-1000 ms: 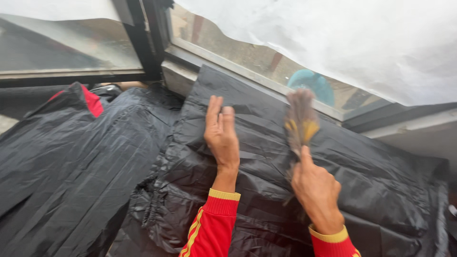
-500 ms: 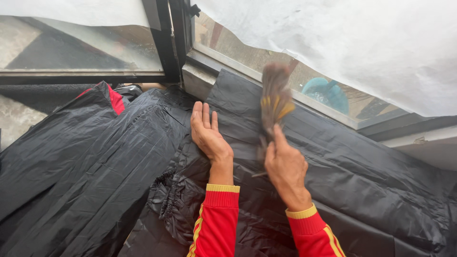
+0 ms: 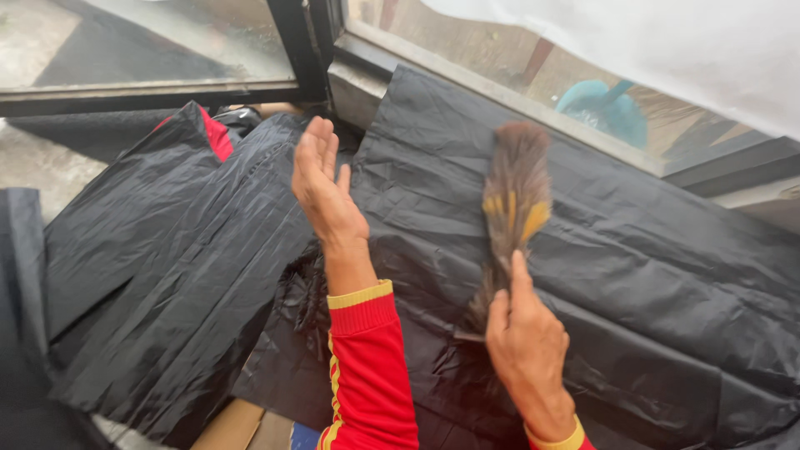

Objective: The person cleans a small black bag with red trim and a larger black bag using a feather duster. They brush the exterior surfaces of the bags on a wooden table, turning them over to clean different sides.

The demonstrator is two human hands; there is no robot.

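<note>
Brush (image 3: 514, 208) lies on plastic sheet (image 3: 667, 275), seemingly below window frame (image 3: 500, 92).

The right hand (image 3: 525, 342) hides the feather brush's (image 3: 512, 208) handle, and the brush tip is blurred.

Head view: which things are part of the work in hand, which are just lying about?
In hand:
- right hand gripping a small brown-and-yellow brush
- left hand, open, over the black plastic sheet

Lying about:
- red-and-black garment under the plastic
- teal object behind the window glass
- white sheet above
</note>
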